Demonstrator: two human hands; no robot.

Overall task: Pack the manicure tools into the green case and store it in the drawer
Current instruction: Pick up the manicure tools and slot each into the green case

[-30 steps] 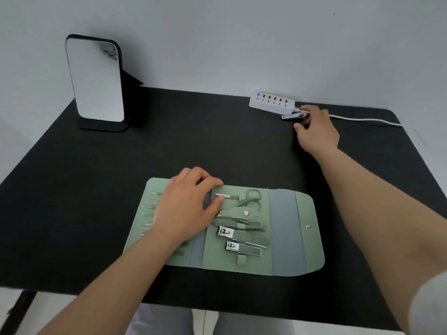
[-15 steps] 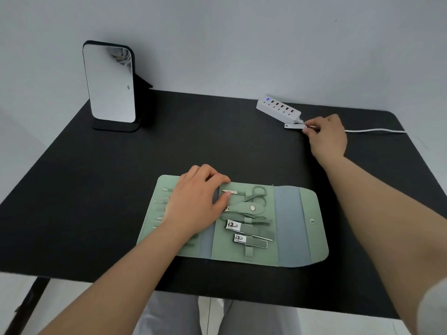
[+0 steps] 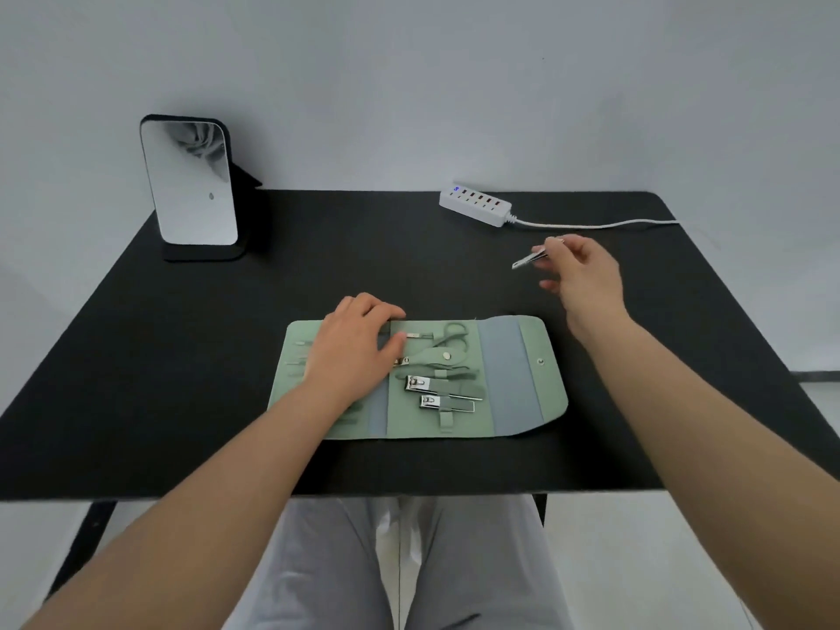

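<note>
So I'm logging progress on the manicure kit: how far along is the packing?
Partly done. Scissors and two nail clippers already sit under straps in the open green case, which the left hand presses flat. In hand: the right hand pinches a small metal tool above the table. Left: slot it in, fold and snap the case, store it; no drawer is visible.
</note>
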